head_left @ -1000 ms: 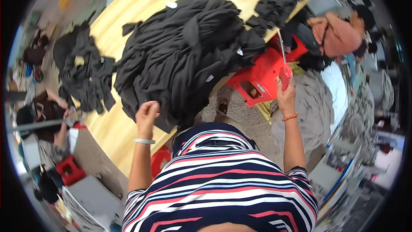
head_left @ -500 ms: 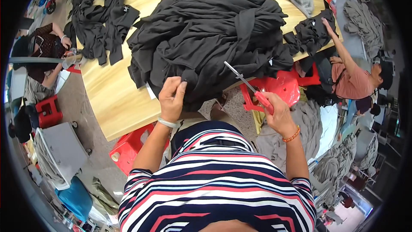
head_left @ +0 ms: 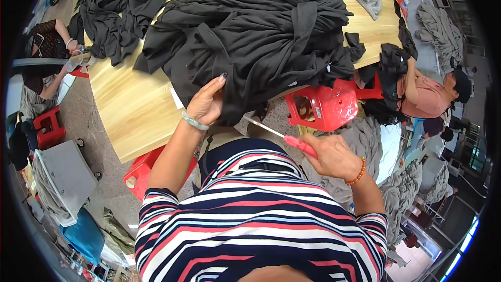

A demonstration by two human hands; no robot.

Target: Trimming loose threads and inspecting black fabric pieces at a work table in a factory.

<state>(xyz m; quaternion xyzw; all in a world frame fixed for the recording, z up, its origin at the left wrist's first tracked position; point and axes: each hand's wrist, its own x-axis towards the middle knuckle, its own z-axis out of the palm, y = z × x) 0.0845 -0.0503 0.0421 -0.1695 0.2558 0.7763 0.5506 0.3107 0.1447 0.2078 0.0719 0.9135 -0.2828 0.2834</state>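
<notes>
A big heap of black garments (head_left: pixel 255 36) lies on a long wooden table (head_left: pixel 130 109). My left hand (head_left: pixel 207 102) grips the near edge of the heap where it hangs over the table edge. My right hand (head_left: pixel 331 155) holds red-handled scissors (head_left: pixel 284 137) with the blades pointing left toward the hanging black cloth. I wear a striped shirt and a bracelet on each wrist.
A red plastic stool (head_left: pixel 321 105) stands right of me and another (head_left: pixel 143 169) under the table. A second black pile (head_left: pixel 117 8) lies at the far left of the table. A person (head_left: pixel 422 94) sits at right, another person (head_left: pixel 49 57) at left. Grey cloth heaps (head_left: pixel 396 177) cover the floor at right.
My right hand has come down and left with the scissors, from beside the red stool to close in front of my chest. My left hand has taken hold of the heap's edge.
</notes>
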